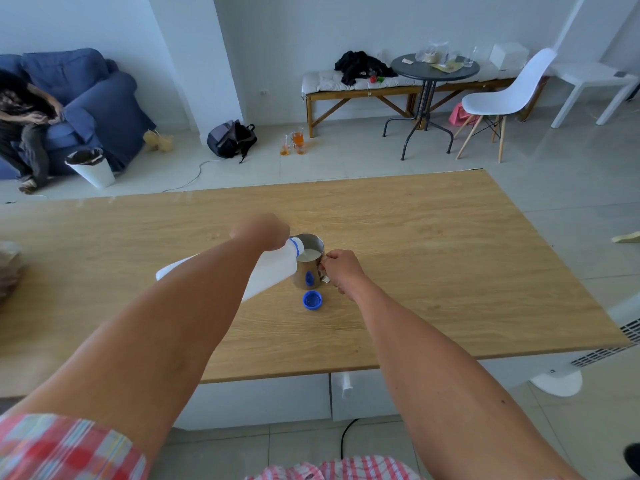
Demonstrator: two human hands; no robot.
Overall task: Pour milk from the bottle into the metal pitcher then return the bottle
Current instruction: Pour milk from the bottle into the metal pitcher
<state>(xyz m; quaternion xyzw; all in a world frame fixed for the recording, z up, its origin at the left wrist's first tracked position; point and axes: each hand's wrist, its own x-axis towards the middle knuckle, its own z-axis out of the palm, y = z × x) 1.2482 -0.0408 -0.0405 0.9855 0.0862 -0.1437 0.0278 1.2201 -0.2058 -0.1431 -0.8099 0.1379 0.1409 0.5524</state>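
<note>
A white plastic milk bottle [273, 270] is tipped nearly on its side, its blue-ringed mouth over the rim of the metal pitcher [309, 268]. My left hand [261, 230] grips the bottle from above. White milk shows inside the pitcher. My right hand [341, 268] is closed on the pitcher's handle, holding it upright on the wooden table [450, 258]. The bottle's blue cap [312, 301] lies open side up on the table just in front of the pitcher. My left forearm hides the middle of the bottle.
A brownish object [8, 268] sits at the table's left edge. Beyond the table are a blue sofa [90, 98] with a seated person, a white bin [91, 168], a backpack [231, 138], a round black table [434, 69] and a white chair [505, 98]. A white fan base [557, 382] stands at right.
</note>
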